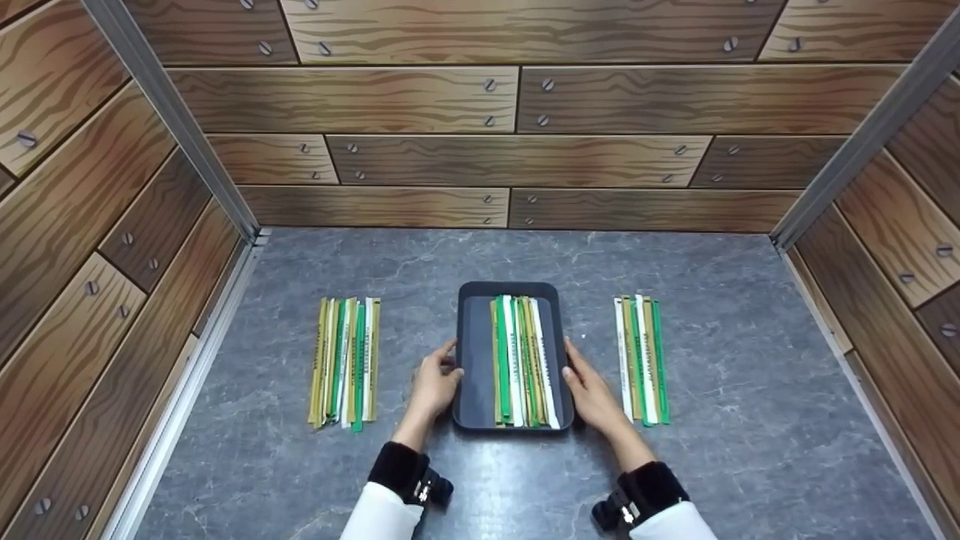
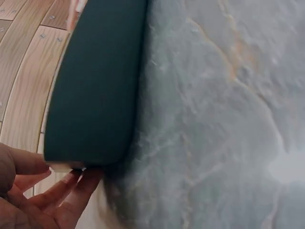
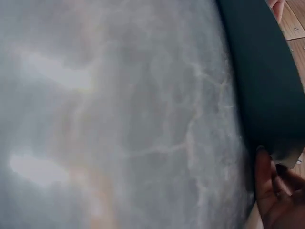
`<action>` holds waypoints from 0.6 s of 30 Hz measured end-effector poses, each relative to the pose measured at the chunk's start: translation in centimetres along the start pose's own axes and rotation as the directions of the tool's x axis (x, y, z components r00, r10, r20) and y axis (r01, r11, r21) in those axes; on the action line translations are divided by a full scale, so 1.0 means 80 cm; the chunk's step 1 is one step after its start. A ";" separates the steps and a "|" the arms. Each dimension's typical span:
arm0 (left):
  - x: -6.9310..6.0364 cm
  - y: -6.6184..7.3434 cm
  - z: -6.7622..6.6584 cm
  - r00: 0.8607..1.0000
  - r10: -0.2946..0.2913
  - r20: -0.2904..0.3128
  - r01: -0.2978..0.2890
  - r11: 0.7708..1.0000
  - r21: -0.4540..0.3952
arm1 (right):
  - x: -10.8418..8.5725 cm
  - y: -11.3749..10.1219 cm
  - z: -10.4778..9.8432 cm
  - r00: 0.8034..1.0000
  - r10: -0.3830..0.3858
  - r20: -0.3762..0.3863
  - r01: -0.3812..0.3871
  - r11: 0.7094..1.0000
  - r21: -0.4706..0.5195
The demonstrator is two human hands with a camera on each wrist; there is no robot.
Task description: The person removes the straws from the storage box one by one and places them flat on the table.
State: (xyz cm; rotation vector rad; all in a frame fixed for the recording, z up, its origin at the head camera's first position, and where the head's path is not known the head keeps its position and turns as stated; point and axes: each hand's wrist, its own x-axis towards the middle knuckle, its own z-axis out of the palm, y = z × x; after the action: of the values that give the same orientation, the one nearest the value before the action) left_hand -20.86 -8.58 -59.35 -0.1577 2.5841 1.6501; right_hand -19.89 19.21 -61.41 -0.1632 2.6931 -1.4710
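A dark rectangular tray (image 1: 474, 360) rests in the middle of the grey surface. Inside it, toward the right side, lies a row of long thin printed stick packets (image 1: 523, 360) in green, white and gold. My left hand (image 1: 433, 381) holds the tray's left side, thumb and fingers at its wall. On the opposite side my right hand (image 1: 595, 391) grips the right wall in the same way. The left wrist view shows the left fingers (image 2: 71, 191) at the tray's near corner. Seen from the right wrist, the right fingers (image 3: 267, 176) touch the other corner. Some fingertips are hidden.
One group of similar stick packets (image 1: 345, 364) lies left of the tray. A narrower group (image 1: 642, 360) lies to the right, beside the right hand. Wood-patterned walls (image 1: 510, 161) enclose the marbled grey tabletop (image 1: 420, 259) at the back and both sides.
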 end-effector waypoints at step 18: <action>-0.048 0.062 0.040 0.949 0.316 0.016 -0.303 0.895 0.327 | 0.005 0.001 -0.004 0.997 0.063 0.038 -0.066 0.992 0.107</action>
State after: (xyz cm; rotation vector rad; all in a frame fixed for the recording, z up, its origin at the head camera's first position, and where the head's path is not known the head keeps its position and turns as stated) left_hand -17.67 -3.45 -55.82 0.2600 2.9887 1.2686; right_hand -20.34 19.44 -61.33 -0.0939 2.5589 -1.5746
